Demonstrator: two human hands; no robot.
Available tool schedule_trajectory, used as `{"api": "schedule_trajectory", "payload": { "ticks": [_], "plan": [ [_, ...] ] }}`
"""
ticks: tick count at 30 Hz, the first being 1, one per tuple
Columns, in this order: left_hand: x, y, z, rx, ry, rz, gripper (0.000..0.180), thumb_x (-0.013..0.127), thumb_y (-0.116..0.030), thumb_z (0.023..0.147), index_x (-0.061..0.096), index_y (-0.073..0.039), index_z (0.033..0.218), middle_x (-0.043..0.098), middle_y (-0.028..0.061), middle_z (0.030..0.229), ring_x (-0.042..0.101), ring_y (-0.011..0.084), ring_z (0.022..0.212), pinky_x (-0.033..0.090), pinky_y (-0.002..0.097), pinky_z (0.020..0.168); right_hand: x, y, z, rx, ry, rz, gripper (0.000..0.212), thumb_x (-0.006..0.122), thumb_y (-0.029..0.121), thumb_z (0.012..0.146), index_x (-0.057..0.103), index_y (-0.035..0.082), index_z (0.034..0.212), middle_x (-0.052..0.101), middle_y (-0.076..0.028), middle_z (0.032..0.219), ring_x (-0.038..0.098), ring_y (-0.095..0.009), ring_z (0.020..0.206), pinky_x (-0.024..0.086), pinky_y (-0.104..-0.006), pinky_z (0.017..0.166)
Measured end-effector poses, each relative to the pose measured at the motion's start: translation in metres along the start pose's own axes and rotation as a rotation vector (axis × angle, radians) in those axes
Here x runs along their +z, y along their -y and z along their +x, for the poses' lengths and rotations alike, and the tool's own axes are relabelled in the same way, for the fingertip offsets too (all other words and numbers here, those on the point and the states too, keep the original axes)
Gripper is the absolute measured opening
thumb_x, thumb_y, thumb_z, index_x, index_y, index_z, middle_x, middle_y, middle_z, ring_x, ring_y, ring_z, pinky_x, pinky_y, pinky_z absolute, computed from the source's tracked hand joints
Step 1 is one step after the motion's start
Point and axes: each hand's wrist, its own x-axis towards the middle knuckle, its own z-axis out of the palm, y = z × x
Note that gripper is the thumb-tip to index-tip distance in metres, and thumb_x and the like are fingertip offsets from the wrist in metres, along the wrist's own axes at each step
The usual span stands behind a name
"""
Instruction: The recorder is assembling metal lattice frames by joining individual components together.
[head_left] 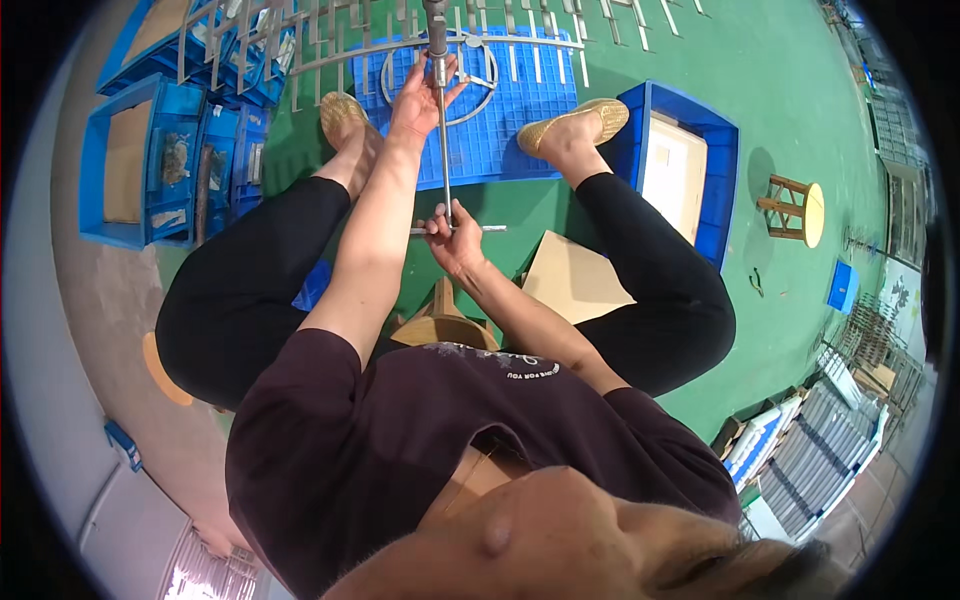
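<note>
While the left hand (420,95) grips the long metal rod (443,150) and the right hand (450,240) pinches its crossbar handle (460,230), the rod's tip sits at the wire ring (440,85), work appearing midway.

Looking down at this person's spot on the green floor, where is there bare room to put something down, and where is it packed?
Bare green floor spreads between the open blue crate and the small wooden stool. It is crowded ahead: the blue grid mat holds a metal ring, and metal frames and stacked blue bins fill the left. Both hands, left hand and right hand, grip a long rod.
</note>
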Motion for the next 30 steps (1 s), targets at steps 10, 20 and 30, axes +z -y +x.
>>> {"api": "schedule_trajectory", "payload": {
  "ticks": [10,20,30],
  "plan": [
    [-0.015,-0.003,-0.055,-0.359,-0.172,0.622,0.047,0.045,-0.049,0.086,0.049,-0.013,0.115,0.059,0.0119,0.103,0.057,0.0236,0.099,0.046,0.0451,0.081,-0.002,0.007,0.011,0.029,-0.09,0.017,0.031,0.033,0.023,0.091,0.048,0.004,0.072,0.032,-0.002,0.045,0.04,-0.016,0.047,0.044,-0.036,0.072],
    [0.01,0.006,-0.196,-0.71,0.006,1.612,0.045,0.047,-0.054,0.083,0.057,-0.01,0.077,0.055,0.0007,0.064,0.047,0.0089,0.053,0.037,0.0223,0.047,-0.01,0.017,0.02,0.049,-0.261,-0.104,0.028,0.037,0.025,0.089,0.051,0.003,0.078,0.05,-0.009,0.061,0.048,-0.019,0.053,0.045,-0.0389,0.06],
    [0.001,0.026,-0.198,-0.423,0.121,2.046,0.05,0.051,-0.055,0.079,0.062,-0.007,0.07,0.05,0.0024,0.051,0.045,0.0129,0.046,0.037,0.0239,0.046,-0.056,0.056,0.03,-0.231,-0.311,-0.442,0.045,0.063,0.044,0.07,0.056,0.006,0.094,0.061,-0.011,0.083,0.056,-0.025,0.07,0.045,-0.044,0.063]
  ]
}}
